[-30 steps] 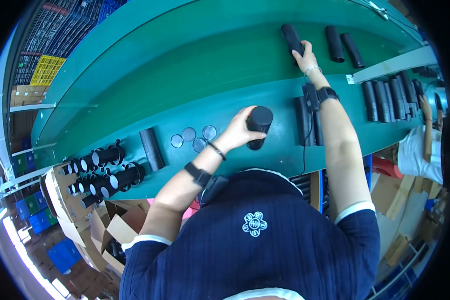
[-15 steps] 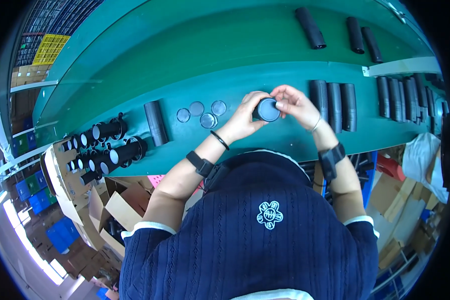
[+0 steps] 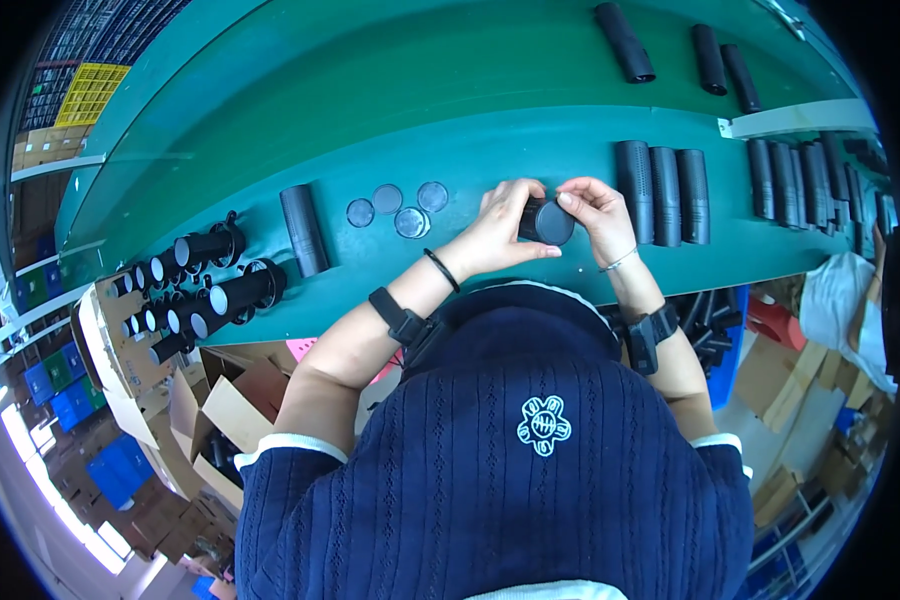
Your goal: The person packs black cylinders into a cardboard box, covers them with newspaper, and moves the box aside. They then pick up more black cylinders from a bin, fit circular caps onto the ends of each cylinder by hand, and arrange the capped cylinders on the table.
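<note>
A short black tube (image 3: 546,221) is held between both hands over the near edge of the green bench (image 3: 270,130). The left hand (image 3: 500,232) is curled around the tube's left side, with the thumb stretched under it. The right hand (image 3: 598,215) is closed on the tube's right side, and its fingertips (image 3: 566,199) are pressed on the round end. Most of the tube is hidden by the two hands, so only its dark round end can be seen. What is inside cannot be made out.

Four small round grey discs (image 3: 395,207) are laid flat on the bench just left of the left hand. One black tube (image 3: 304,230) is laid further left, alone. Three black tubes (image 3: 663,193) are laid side by side just right of the right hand. More black tubes (image 3: 710,58) are seen near the far edge, and a row of tubes (image 3: 805,180) is packed at the right end, where the picture bends and gets dark.

At the left end, a bunch of black tubes with pale round ends (image 3: 185,290) is stacked over a cardboard box (image 3: 120,360). The near edge of the bench is partly hidden by the person's dark blue sweater (image 3: 500,470). A black band (image 3: 398,316) is worn on the left wrist.
</note>
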The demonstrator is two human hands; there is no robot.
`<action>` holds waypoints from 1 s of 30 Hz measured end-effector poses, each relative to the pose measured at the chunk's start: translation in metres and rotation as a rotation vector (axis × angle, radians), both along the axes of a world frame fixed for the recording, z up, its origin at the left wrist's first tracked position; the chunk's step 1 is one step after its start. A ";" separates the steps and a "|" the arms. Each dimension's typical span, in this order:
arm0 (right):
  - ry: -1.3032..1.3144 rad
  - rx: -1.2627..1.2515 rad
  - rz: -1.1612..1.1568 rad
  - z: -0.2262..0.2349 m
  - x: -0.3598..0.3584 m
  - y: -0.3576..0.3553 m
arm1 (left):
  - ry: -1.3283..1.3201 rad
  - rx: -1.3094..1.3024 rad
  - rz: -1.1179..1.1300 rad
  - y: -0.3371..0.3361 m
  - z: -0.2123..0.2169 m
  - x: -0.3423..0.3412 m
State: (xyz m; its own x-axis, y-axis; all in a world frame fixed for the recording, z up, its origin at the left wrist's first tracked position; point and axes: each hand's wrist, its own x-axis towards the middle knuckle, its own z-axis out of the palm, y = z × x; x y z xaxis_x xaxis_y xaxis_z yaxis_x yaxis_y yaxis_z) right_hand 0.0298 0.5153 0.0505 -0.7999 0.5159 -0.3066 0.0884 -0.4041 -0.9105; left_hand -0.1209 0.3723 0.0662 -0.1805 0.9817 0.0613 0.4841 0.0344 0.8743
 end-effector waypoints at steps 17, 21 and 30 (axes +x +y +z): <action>0.124 0.298 0.148 0.016 -0.016 -0.040 | -0.108 0.031 0.063 -0.007 -0.001 -0.014; 0.054 0.488 0.036 0.019 -0.027 -0.045 | -0.179 -0.020 0.110 -0.006 0.008 -0.013; -0.061 0.454 0.134 0.016 -0.039 -0.025 | -0.500 -0.135 -0.013 0.006 -0.017 -0.035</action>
State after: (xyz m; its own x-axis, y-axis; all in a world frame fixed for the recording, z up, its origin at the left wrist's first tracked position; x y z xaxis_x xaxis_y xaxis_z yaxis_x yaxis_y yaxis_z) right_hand -0.0090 0.4899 0.0667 -0.8561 0.5021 -0.1226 0.1714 0.0521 -0.9838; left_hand -0.1557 0.3785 0.0491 -0.1435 0.9771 -0.1568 0.0095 0.1598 0.9871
